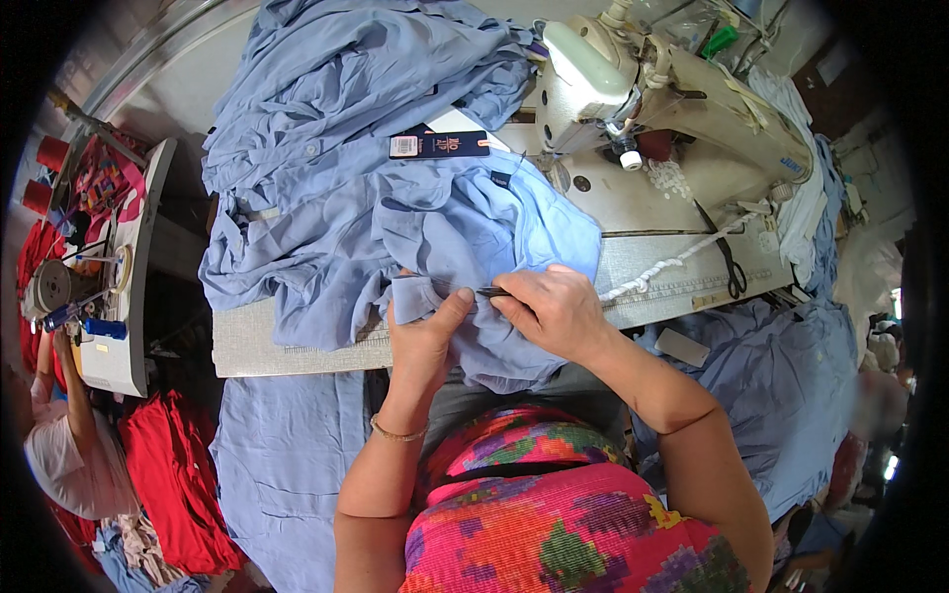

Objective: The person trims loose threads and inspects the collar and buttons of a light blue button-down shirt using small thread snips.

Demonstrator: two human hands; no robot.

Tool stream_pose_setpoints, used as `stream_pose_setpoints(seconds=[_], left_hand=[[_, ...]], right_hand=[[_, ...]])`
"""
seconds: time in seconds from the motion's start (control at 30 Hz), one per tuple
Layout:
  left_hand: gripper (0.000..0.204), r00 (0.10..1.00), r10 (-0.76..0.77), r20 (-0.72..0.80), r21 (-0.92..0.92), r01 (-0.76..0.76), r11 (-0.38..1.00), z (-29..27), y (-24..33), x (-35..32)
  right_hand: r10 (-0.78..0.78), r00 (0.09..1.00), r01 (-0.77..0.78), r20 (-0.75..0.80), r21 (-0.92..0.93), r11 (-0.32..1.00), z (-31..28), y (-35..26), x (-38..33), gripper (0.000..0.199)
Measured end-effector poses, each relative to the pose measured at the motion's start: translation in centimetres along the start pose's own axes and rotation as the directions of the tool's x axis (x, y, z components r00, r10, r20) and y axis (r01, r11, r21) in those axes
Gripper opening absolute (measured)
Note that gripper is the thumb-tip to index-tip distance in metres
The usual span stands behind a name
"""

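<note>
A light blue shirt [425, 233] lies bunched over the front of the sewing table. At its near edge my left hand [427, 334] pinches a fold of the cloth between thumb and fingers. Just to the right, my right hand [554, 308] is closed on a slim dark tool [489, 292]. The tool's tip points left at the fold, close to my left thumb; most of it is hidden in my fingers, so its kind does not show. A dark hang tag [457, 144] rests on the shirt cloth farther back.
A white sewing machine [593, 84] stands at the back right. Black scissors [732, 269] and a twisted white cord [660, 270] lie on the table's right side. More blue garments [346, 59] are heaped behind. At far left, another person [84, 435] sits by a second machine.
</note>
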State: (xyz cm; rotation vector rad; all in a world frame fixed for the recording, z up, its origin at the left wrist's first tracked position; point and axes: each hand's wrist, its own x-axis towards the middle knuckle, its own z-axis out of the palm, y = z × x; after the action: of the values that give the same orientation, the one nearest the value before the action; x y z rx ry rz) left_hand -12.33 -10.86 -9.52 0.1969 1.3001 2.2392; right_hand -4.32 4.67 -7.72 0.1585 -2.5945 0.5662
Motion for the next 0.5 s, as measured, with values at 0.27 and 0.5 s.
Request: stream_pose_setpoints(seconds=[0.27,0.5], left_hand=[[0.033,0.999,0.023,-0.024,0.05,-0.022,0.999,0.12,-0.23,0.07],[0.03,1.0,0.021,-0.023,0.078,-0.019,0.997,0.14,-0.27,0.06]], right_hand=[[-0.12,0.992,0.123,0.025,-0.237,0.964,-0.32,-0.21,0.36,0.017],[-0.124,0.992,0.129,0.036,-0.241,0.962,-0.25,-0.15,0.34,0.016]])
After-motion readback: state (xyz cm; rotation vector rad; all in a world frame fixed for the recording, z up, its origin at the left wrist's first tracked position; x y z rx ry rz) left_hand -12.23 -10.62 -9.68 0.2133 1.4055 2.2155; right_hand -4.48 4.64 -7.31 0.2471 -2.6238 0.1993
